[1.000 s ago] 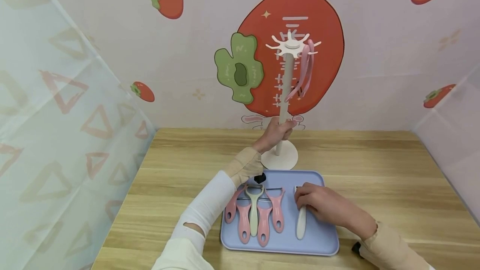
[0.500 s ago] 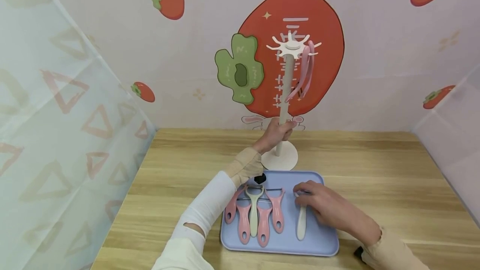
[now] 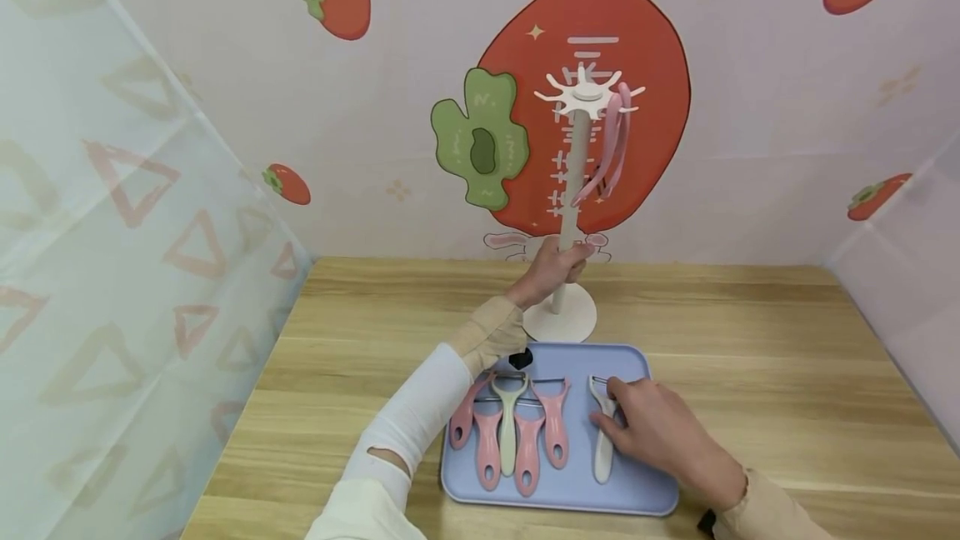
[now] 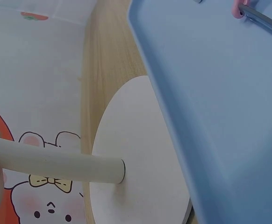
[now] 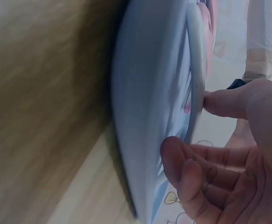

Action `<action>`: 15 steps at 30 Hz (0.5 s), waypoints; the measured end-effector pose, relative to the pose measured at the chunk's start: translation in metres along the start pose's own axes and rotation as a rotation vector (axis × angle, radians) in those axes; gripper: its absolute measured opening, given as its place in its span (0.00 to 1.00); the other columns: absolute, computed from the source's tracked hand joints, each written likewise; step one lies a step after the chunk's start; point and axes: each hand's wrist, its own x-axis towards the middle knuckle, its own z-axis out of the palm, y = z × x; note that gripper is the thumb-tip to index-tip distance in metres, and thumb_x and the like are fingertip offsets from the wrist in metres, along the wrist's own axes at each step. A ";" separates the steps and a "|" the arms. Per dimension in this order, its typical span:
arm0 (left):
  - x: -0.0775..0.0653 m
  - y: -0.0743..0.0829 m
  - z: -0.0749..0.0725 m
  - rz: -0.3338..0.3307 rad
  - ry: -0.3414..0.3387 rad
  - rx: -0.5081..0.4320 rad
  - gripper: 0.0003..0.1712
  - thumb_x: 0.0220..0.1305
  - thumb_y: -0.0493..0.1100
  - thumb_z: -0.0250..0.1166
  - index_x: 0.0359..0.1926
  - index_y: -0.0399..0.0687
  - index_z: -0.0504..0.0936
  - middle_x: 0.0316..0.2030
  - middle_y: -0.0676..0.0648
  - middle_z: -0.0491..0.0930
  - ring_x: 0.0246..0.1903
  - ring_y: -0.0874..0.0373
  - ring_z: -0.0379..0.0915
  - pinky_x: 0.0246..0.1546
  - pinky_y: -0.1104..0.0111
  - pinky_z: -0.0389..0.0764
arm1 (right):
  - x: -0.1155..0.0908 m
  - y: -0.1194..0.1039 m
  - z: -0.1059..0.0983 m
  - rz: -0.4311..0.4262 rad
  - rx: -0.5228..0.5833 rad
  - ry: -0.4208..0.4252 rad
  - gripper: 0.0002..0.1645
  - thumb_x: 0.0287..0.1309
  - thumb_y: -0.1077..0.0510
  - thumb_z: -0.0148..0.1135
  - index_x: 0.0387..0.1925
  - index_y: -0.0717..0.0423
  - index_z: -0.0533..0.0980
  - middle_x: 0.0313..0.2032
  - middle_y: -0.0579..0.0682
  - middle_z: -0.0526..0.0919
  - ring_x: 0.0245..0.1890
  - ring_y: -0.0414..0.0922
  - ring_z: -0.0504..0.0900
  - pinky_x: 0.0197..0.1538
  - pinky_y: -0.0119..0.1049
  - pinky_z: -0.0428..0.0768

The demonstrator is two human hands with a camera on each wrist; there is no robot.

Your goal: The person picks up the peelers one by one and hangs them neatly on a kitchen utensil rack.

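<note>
My left hand (image 3: 555, 269) grips the white pole of a hook stand (image 3: 576, 165) low down, just above its round base (image 4: 140, 135). My right hand (image 3: 660, 427) is over the right part of the blue tray (image 3: 645, 494), thumb and curled fingers about the neck of a white peeler (image 3: 603, 457). That peeler lies along the tray with its bladed head pointing away. In the right wrist view my thumb (image 5: 227, 102) touches the peeler's handle (image 5: 196, 56), and the fingers curl near its head. Part of the neck is hidden by my fingers.
Left on the tray lie several pink peelers (image 3: 527, 457) around one pale green peeler (image 3: 507, 436). Pink long-handled pieces (image 3: 617, 140) hang from the stand's right-hand hooks. The tray stands on a wooden table (image 3: 360, 357), close in front of the stand's base.
My right hand has shifted back and slightly right, uncovering the white peeler's head. The peeler stays almost in place on the tray. My left hand keeps its hold on the pole.
</note>
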 end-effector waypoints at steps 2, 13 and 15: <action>0.000 0.000 0.000 0.004 -0.004 0.000 0.24 0.76 0.43 0.55 0.20 0.42 0.63 0.10 0.54 0.55 0.12 0.59 0.47 0.19 0.67 0.53 | 0.001 -0.002 0.000 0.029 0.013 -0.009 0.19 0.54 0.43 0.75 0.27 0.49 0.76 0.16 0.37 0.67 0.15 0.33 0.65 0.19 0.31 0.66; 0.001 0.000 0.000 -0.011 -0.003 -0.001 0.24 0.76 0.43 0.55 0.20 0.41 0.62 0.12 0.54 0.56 0.13 0.60 0.49 0.19 0.68 0.53 | 0.008 -0.003 -0.007 0.097 0.142 -0.075 0.15 0.51 0.54 0.77 0.36 0.56 0.81 0.18 0.41 0.71 0.16 0.35 0.68 0.19 0.30 0.68; 0.000 0.001 0.000 -0.018 -0.002 -0.004 0.24 0.76 0.43 0.55 0.20 0.42 0.62 0.11 0.53 0.55 0.13 0.60 0.49 0.19 0.68 0.53 | 0.008 -0.003 -0.008 0.095 0.164 -0.080 0.16 0.50 0.56 0.77 0.38 0.58 0.81 0.19 0.41 0.72 0.16 0.35 0.68 0.20 0.31 0.68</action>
